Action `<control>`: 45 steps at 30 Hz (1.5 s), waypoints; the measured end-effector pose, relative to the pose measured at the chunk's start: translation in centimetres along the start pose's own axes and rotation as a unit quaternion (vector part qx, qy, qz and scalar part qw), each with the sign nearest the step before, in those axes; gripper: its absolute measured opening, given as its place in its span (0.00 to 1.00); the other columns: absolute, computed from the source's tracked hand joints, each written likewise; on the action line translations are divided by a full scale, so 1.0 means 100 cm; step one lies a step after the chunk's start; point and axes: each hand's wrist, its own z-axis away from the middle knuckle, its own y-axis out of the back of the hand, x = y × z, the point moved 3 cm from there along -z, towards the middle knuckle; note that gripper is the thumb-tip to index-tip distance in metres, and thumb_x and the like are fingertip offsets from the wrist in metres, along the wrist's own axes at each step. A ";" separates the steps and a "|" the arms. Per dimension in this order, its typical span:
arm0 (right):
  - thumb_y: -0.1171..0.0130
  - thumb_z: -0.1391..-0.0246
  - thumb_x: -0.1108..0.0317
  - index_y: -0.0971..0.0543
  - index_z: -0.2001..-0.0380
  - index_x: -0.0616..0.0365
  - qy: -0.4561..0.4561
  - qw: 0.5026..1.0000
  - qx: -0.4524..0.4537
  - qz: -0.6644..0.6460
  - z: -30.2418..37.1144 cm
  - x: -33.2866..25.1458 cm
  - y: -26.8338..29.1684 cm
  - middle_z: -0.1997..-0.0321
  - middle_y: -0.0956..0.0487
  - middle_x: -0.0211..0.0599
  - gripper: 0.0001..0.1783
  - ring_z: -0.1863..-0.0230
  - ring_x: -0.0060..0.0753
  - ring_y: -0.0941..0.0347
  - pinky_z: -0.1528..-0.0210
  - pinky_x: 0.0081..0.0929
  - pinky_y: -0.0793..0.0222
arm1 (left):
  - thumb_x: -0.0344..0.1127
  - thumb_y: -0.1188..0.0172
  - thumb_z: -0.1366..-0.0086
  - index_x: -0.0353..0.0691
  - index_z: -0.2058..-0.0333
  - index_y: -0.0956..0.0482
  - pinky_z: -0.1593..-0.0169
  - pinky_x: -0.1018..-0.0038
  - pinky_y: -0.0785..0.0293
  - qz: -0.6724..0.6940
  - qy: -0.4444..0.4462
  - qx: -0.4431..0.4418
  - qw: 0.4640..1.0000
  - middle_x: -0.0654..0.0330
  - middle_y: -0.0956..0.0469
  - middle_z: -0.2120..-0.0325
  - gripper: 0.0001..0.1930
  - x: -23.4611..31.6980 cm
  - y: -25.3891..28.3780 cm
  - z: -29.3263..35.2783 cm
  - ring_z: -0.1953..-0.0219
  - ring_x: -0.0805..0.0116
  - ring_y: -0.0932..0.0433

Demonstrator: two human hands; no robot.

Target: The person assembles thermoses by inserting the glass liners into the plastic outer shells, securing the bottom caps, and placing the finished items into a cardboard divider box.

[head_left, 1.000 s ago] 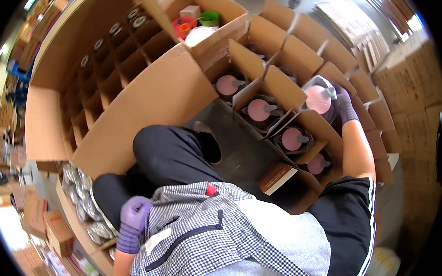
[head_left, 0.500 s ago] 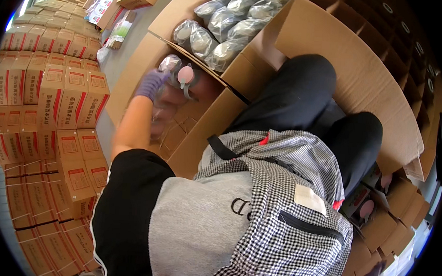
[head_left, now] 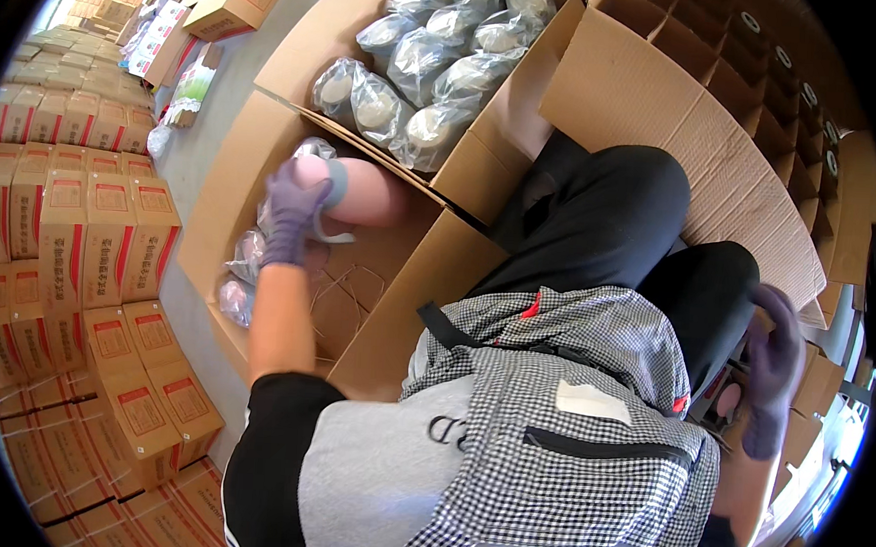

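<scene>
My left hand, in a purple glove, is closed around the pink top of a jug with a grey collar and handle. The jug is tilted sideways in the upper part of an open cardboard box. Several plastic-wrapped items line the box's left wall beside my wrist. Thin strips lie loose on its bottom. My right hand, gloved too, is raised at the right by my knee. Its fingers are curved and apart, with nothing seen in them.
A neighbouring carton holds several bagged, round-topped items. At the upper right stands a big box with cardboard dividers, its flap beside my knees. Sealed cartons are stacked along the left. More cartons stand at the right.
The jug has gone from lid-up to tilted on its side, my left hand now on its top. My right hand has risen from the lower right edge. The view has shifted slightly.
</scene>
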 end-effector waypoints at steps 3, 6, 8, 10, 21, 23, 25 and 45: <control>0.43 0.36 0.68 0.24 0.39 0.63 0.078 0.988 -0.106 -0.086 -0.058 -0.074 -0.081 0.45 0.21 0.45 0.24 0.44 0.35 0.23 0.39 0.30 0.30 | 0.42 0.22 0.56 0.36 0.37 0.31 0.40 0.55 0.25 0.069 -0.186 -0.002 0.980 0.43 0.27 0.46 0.46 0.107 0.172 0.055 0.43 0.47 0.26; 0.43 0.31 0.50 0.32 0.31 0.63 0.005 0.952 -0.150 -0.268 -0.106 -0.104 -0.133 0.34 0.25 0.46 0.35 0.36 0.37 0.27 0.35 0.30 0.32 | 0.33 0.28 0.62 0.34 0.36 0.33 0.38 0.56 0.29 0.058 -0.323 0.069 0.942 0.46 0.31 0.42 0.48 0.186 0.248 0.109 0.43 0.45 0.29; 0.47 0.31 0.41 0.37 0.27 0.62 -0.121 0.875 -0.178 -0.435 -0.126 -0.110 -0.149 0.28 0.32 0.50 0.42 0.30 0.40 0.33 0.30 0.36 0.36 | 0.39 0.23 0.67 0.33 0.35 0.37 0.36 0.54 0.32 0.188 -0.342 0.050 0.919 0.45 0.34 0.39 0.56 0.222 0.235 0.140 0.41 0.48 0.29; 0.46 0.35 0.34 0.33 0.31 0.61 -0.079 0.823 -0.136 -0.546 -0.151 -0.092 -0.142 0.30 0.32 0.49 0.45 0.31 0.42 0.34 0.33 0.40 0.34 | 0.46 0.13 0.72 0.36 0.39 0.36 0.32 0.55 0.35 0.317 -0.394 0.007 0.863 0.44 0.36 0.37 0.59 0.278 0.190 0.161 0.36 0.47 0.32; 0.34 0.40 0.59 0.25 0.69 0.64 0.065 0.954 0.252 -0.149 -0.084 -0.021 -0.045 0.71 0.31 0.42 0.18 0.67 0.43 0.32 0.61 0.36 0.34 | 0.54 0.20 0.53 0.36 0.41 0.27 0.39 0.57 0.26 0.109 -0.425 -0.535 0.722 0.41 0.28 0.43 0.44 0.449 0.028 0.210 0.44 0.47 0.22; 0.35 0.40 0.61 0.26 0.71 0.65 0.031 0.958 0.251 -0.135 -0.078 -0.037 -0.034 0.71 0.31 0.43 0.17 0.66 0.46 0.34 0.61 0.39 0.36 | 0.56 0.17 0.59 0.34 0.38 0.30 0.34 0.57 0.30 0.185 -0.492 -0.326 0.786 0.39 0.30 0.39 0.53 0.477 0.039 0.171 0.38 0.46 0.27; 0.37 0.40 0.64 0.26 0.73 0.64 0.071 0.956 0.228 -0.171 -0.075 -0.053 -0.017 0.71 0.31 0.43 0.15 0.66 0.44 0.34 0.61 0.38 0.36 | 0.58 0.15 0.64 0.31 0.35 0.33 0.30 0.56 0.35 0.412 -0.473 -0.287 0.724 0.38 0.32 0.37 0.60 0.506 0.020 0.148 0.33 0.42 0.32; 0.55 0.32 0.41 0.21 0.46 0.64 0.182 0.916 0.152 -0.324 -0.108 0.048 -0.005 0.45 0.20 0.59 0.34 0.43 0.57 0.21 0.32 0.55 0.36 | 0.72 0.46 0.40 0.32 0.33 0.32 0.25 0.50 0.53 0.274 -0.747 -0.338 0.503 0.37 0.33 0.35 0.51 0.641 0.033 0.150 0.29 0.43 0.39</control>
